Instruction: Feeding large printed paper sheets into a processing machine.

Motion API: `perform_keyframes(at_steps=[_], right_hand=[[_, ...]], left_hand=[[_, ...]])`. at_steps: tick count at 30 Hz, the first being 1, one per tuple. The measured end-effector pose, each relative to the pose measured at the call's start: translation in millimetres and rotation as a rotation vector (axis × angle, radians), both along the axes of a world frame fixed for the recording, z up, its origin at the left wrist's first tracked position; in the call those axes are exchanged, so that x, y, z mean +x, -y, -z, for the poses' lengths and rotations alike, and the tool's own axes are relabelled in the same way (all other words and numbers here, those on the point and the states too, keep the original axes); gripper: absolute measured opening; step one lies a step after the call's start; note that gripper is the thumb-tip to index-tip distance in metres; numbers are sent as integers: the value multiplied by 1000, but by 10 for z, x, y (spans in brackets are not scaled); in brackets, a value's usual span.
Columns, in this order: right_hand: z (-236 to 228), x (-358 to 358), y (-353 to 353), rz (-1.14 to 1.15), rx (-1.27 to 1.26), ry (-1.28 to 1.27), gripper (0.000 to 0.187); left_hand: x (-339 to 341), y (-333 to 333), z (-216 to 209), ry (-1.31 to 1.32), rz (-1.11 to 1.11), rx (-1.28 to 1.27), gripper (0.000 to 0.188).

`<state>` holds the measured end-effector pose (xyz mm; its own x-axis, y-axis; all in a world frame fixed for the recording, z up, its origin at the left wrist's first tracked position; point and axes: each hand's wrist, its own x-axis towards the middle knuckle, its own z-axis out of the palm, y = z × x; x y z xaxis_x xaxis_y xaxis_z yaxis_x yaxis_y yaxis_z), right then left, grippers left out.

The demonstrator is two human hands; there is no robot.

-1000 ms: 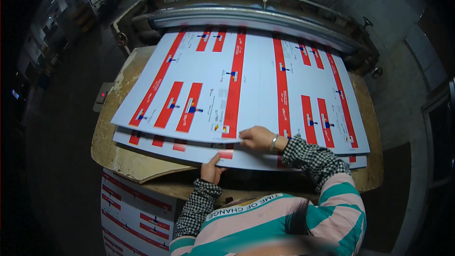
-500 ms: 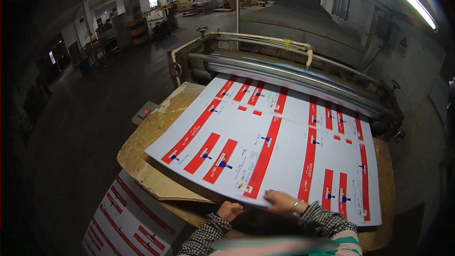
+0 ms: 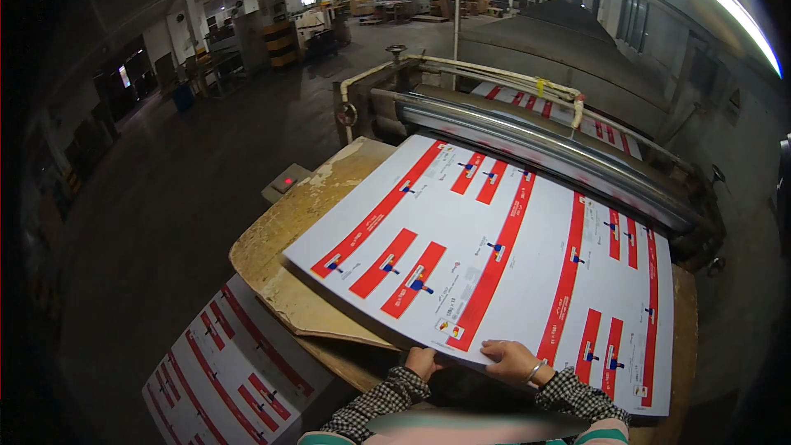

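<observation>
A stack of large white printed sheets (image 3: 531, 280) with red bands and small blue pictures lies on a worn wooden feed table (image 3: 264, 255). Its far end reaches the metal rollers (image 3: 527, 148) of a machine. At the near edge of the stack, my left hand (image 3: 422, 363) is closed with its fingertips at the paper's edge. To its right, my right hand (image 3: 512, 362), with a bracelet at the wrist, pinches the same edge, thumb on top; its other fingers are partly hidden. Beyond the rollers another printed sheet (image 3: 548, 107) shows.
Another pile of printed sheets (image 3: 235, 363) sits lower at the left. A small box with a red light (image 3: 286, 183) is beside the table. Handwheels (image 3: 347, 114) and a pale pipe (image 3: 494, 72) are on the machine frame. Farther back stand pillars and workshop equipment.
A sheet has passed through the rollers and now shows behind them. The top sheet's printed pattern at the rollers differs. My view has shifted left; both hands remain at the near edge.
</observation>
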<state>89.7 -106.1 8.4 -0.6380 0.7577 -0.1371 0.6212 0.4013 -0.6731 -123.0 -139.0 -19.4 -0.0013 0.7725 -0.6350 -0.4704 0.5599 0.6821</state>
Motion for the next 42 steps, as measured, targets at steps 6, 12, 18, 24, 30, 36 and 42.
perform_keyframes(at_steps=[6, 12, 18, 24, 30, 36, 42], right_hand=[[291, 81, -685, 401, 176, 155, 41], [241, -224, -53, -70, 253, 480, 85], [15, 39, -140, -124, 41, 197, 46], [-779, 79, -50, 3, 118, -127, 19], [-146, 74, 77, 22, -50, -86, 23], [58, 104, -216, -1, -171, 103, 25], [359, 124, -641, 281, 193, 129, 37]], left_hand=[[-57, -13, 306, 209, 107, 120, 32], [-38, -32, 315, 204, 75, 150, 32], [-211, 55, 429, 275, 230, 198, 34], [-42, 35, 441, 187, -64, 111, 38], [-93, 35, 433, 232, -17, 106, 35], [-85, 13, 345, 233, 59, 172, 30], [-47, 5, 319, 258, 95, 168, 31]])
